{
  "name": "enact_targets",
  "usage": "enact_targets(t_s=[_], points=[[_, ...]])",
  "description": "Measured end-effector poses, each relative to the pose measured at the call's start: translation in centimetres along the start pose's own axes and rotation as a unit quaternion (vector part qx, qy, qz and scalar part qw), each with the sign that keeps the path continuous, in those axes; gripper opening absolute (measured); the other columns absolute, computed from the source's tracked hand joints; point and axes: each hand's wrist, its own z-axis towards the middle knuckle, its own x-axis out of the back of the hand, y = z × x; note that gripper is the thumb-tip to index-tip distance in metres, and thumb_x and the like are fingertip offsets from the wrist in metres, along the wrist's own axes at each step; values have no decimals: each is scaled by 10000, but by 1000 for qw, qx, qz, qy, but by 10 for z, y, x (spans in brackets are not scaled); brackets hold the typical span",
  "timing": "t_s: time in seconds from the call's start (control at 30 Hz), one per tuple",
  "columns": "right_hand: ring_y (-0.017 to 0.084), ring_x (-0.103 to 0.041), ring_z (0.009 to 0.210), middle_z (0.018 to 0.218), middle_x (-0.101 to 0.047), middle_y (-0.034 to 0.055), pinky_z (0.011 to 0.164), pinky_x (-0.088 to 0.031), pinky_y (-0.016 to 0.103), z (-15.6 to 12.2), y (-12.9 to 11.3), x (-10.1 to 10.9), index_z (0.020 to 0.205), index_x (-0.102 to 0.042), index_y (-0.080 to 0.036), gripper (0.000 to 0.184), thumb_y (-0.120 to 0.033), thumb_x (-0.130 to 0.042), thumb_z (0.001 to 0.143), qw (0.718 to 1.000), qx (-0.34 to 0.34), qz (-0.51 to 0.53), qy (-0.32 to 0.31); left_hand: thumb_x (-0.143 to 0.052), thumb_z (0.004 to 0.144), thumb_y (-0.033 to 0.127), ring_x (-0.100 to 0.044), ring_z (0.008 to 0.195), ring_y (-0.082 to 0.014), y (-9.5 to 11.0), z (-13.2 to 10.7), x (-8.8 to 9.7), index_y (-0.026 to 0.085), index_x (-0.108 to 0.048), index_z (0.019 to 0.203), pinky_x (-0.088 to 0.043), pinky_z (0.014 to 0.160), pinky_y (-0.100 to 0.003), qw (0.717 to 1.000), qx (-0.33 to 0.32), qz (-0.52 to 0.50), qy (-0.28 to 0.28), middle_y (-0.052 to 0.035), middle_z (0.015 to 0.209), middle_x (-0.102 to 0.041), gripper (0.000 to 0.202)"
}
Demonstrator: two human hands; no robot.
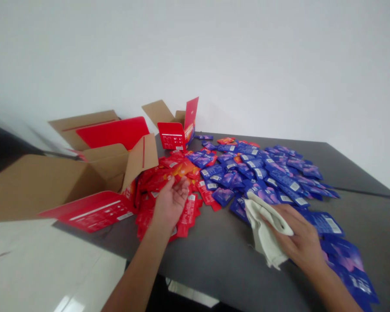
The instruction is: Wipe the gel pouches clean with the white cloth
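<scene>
L hand [170,204] open, empty, over red sachets [188,223]. R hand [300,232] grips bunched cream cloth [265,232] by blue sachets [247,173], colours heaped apart on worktop [214,264].

Blue sachets [247,177] and red sachets [169,173]: smooth, glossy foil-like plastic. Cloth rag [264,229], four o'clock: off-white, soft, matt. Carton [52,186], nine o'clock: rough brown corrugated cardboard, with smooth coated red card [91,212]. Desk [344,173]: dark, matt. Floor tile [52,277], seven o'clock: white, glossy.

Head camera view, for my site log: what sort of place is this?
Probably a packing or stock room: opened cardboard cartons, red sachets and blue sachets heaped on a dark table.
</scene>
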Motion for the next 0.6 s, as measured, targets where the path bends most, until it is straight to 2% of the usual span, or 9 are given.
enact_targets(t_s=[0.17,0.43,0.6], points=[[270,-744,984,1127,-734,128,815,-627,356,0,2,-4,1208,-731,-211,284,-239,-576,972,1000,19,-10,-20,-391,1082,129,-733,693,-98,6,16,-8,117,-595,1046,-541,537,-139,997,10,-69,19,-93,916,-742,208],[261,-739,1013,1146,-727,128,843,-620,336,-4,7,-8,1269,-704,-212,325,-244,-578,971,998,22,-4,-59,-330,1107,179,-719,642,-97,6,39,-19,100,-588,1126,-524,524,-142,993,31,-114,23,-80,840,-727,270],[251,-738,1012,1141,-728,121,861,-611,310,-3,5,-9,1311,-693,-207,367,-234,-563,969,997,35,-10,-63,-295,1120,214,-726,650,-106,12,46,-28,95,-578,1155,-505,495,-150,992,24,-121,11,-103,892,-748,309]])
